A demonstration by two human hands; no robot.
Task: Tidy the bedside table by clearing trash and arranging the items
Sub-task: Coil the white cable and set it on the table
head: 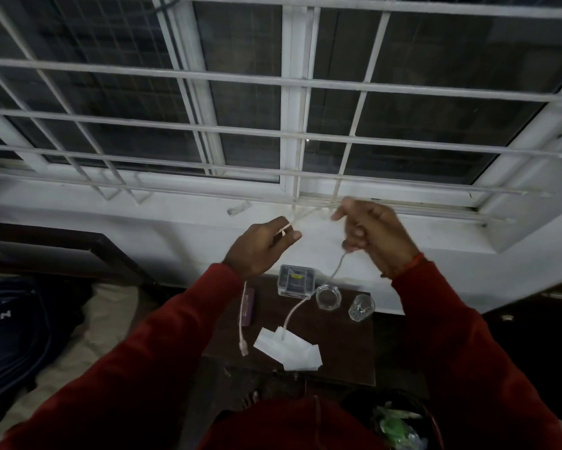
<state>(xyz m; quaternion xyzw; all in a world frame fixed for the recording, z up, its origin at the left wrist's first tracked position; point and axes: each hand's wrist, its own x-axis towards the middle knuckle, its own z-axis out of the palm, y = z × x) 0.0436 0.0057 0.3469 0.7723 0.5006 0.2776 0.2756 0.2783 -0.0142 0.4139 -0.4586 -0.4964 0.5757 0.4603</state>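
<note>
Both hands are raised above a small dark bedside table (344, 352) and hold one white cable (292, 315). My left hand (260, 246) pinches it near one end, whose plug dangles at the table's left edge. My right hand (372, 233) grips another stretch, and the cable runs taut between the hands. A loop hangs down to the white tissues (289, 350) on the table. Behind them stand a clear plastic box (296, 280), a clear round jar (329, 297) and a small drinking glass (361, 307). A purple flat item (247, 306) lies at the left.
A dark bin (399, 423) with green and clear wrappers stands at the lower right. A bed with a dark blue bag (10, 336) lies to the left. A white windowsill and barred window (292, 131) rise behind the table. Dark furniture (539, 345) flanks the right.
</note>
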